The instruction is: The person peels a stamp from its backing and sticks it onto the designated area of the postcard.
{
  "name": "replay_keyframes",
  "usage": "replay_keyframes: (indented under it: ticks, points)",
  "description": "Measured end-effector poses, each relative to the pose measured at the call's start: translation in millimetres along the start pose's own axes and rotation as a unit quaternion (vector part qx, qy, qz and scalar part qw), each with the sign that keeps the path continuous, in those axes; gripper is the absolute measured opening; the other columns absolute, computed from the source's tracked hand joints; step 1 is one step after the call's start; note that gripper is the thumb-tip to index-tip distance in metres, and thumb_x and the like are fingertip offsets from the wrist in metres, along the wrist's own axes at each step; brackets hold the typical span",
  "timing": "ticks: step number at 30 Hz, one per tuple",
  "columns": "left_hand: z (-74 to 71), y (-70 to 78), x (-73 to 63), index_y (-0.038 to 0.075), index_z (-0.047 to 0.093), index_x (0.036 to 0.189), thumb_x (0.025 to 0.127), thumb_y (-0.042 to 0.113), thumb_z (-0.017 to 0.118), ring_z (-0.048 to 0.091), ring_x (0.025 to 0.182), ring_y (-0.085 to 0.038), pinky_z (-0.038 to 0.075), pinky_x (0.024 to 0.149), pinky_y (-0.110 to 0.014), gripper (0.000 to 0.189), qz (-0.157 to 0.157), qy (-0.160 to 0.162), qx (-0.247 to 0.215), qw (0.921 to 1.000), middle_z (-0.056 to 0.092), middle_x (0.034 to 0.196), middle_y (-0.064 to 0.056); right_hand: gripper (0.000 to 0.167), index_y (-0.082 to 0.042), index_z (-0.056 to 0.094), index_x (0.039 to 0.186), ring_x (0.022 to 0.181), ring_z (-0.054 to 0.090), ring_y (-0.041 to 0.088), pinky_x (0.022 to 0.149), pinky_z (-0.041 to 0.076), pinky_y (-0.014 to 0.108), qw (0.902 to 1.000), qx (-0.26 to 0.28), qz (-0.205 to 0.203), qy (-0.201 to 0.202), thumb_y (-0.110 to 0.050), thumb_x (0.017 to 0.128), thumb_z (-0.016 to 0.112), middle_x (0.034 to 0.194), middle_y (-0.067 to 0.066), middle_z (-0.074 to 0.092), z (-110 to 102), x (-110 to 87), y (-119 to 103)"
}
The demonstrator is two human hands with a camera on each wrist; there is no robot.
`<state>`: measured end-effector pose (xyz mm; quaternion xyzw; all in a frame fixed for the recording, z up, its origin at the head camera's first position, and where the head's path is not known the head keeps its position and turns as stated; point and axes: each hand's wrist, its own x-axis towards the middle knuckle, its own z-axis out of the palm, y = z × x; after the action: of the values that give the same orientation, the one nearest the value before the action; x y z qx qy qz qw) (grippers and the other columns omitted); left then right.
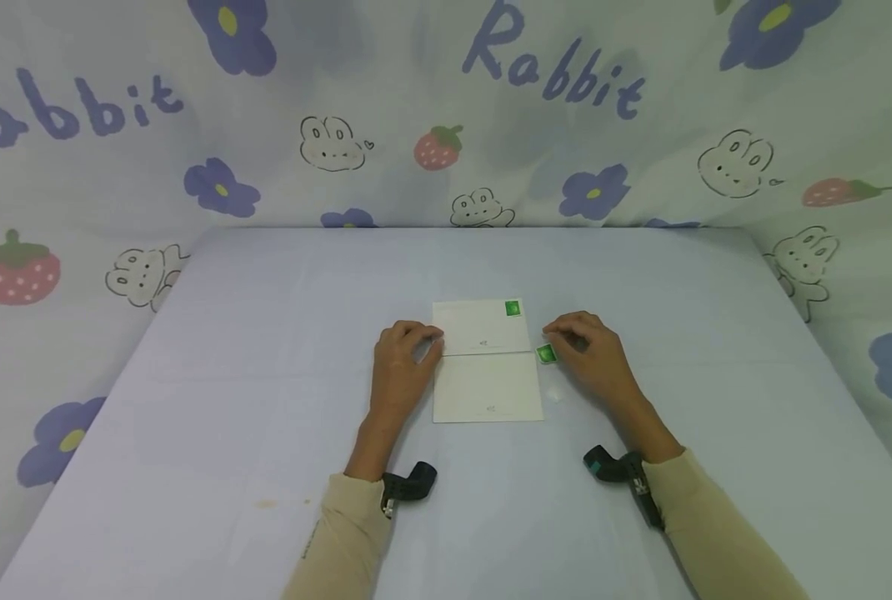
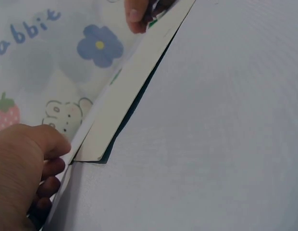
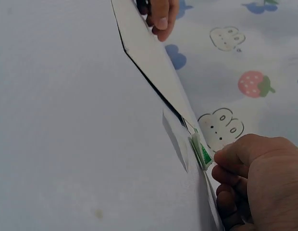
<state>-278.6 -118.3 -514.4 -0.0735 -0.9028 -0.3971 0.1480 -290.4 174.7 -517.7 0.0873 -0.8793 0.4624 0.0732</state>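
Two off-white envelopes (image 1: pixel 479 329) lie one above the other, edges meeting; the lower envelope (image 1: pixel 487 387) is the nearer one. A green stamp (image 1: pixel 513 308) sits in the upper envelope's top right corner. My left hand (image 1: pixel 403 362) rests its thumb and forefinger tips at the upper envelope's left edge, near the seam. Beside the right edges, my right hand (image 1: pixel 592 354) pinches a second green stamp (image 1: pixel 547 354) by its edge. In the right wrist view this stamp (image 3: pixel 203 151) stands tilted at the fingertips.
A small translucent white piece (image 1: pixel 554 394) lies on the table right of the lower envelope. The white table (image 1: pixel 228 417) extends around both arms. Behind it hangs a patterned cloth (image 1: pixel 386 83). Each wrist carries a black camera mount (image 1: pixel 408 483).
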Motion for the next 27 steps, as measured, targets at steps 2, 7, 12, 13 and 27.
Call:
replay_keyframes:
  ticks: [2, 7, 12, 13, 27]
  points:
    - [-0.7, -0.4, -0.3, 0.010, 0.076, 0.106, 0.094, 0.016, 0.073, 0.054, 0.104, -0.026, 0.039, 0.096, -0.043, 0.014, -0.002, 0.000, -0.004, 1.0000, 0.063, 0.112, -0.006, 0.015, -0.013, 0.075, 0.107, 0.116, 0.054, 0.020, 0.098, 0.045, 0.042, 0.9999, -0.009, 0.004, -0.004, -0.022, 0.097, 0.068, 0.116, -0.001, 0.064, -1, -3.1, 0]
    - [-1.3, -0.1, -0.5, 0.011, 0.076, 0.106, 0.095, 0.017, 0.071, 0.053, 0.104, -0.024, 0.038, 0.097, -0.043, 0.013, -0.008, -0.002, -0.013, 0.9999, 0.063, 0.112, -0.004, 0.016, -0.011, 0.075, 0.109, 0.118, 0.053, 0.025, 0.099, 0.044, 0.046, 0.9995, -0.027, -0.009, -0.010, -0.018, 0.095, 0.071, 0.118, 0.004, 0.064, -3, -8.8, 0]
    - [-1.9, 1.0, -0.8, 0.011, 0.076, 0.106, 0.096, 0.019, 0.070, 0.053, 0.104, -0.023, 0.037, 0.097, -0.042, 0.014, -0.019, -0.006, -0.017, 0.9996, 0.063, 0.112, -0.004, 0.013, -0.008, 0.074, 0.105, 0.115, 0.054, 0.025, 0.097, 0.044, 0.045, 0.9993, -0.025, -0.027, -0.006, -0.013, 0.093, 0.073, 0.114, 0.005, 0.065, -5, -11.5, 0]
    - [-2.1, 1.7, -1.0, 0.011, 0.077, 0.106, 0.096, 0.018, 0.070, 0.053, 0.104, -0.023, 0.038, 0.097, -0.042, 0.014, -0.022, -0.006, -0.019, 0.9995, 0.063, 0.112, -0.004, 0.012, -0.008, 0.074, 0.103, 0.114, 0.054, 0.025, 0.096, 0.044, 0.044, 0.9994, -0.023, -0.026, -0.007, -0.013, 0.093, 0.073, 0.113, 0.005, 0.065, -5, -12.0, 0]
    - [-4.3, 4.4, -2.7, 0.014, 0.077, 0.106, 0.096, 0.018, 0.071, 0.054, 0.102, -0.019, 0.038, 0.093, -0.040, 0.013, -0.024, -0.007, -0.036, 0.9991, 0.062, 0.111, 0.000, 0.007, -0.007, 0.072, 0.096, 0.107, 0.056, 0.022, 0.092, 0.046, 0.041, 0.9997, -0.016, -0.019, 0.002, -0.014, 0.094, 0.072, 0.107, 0.004, 0.066, -6, -14.6, -1]
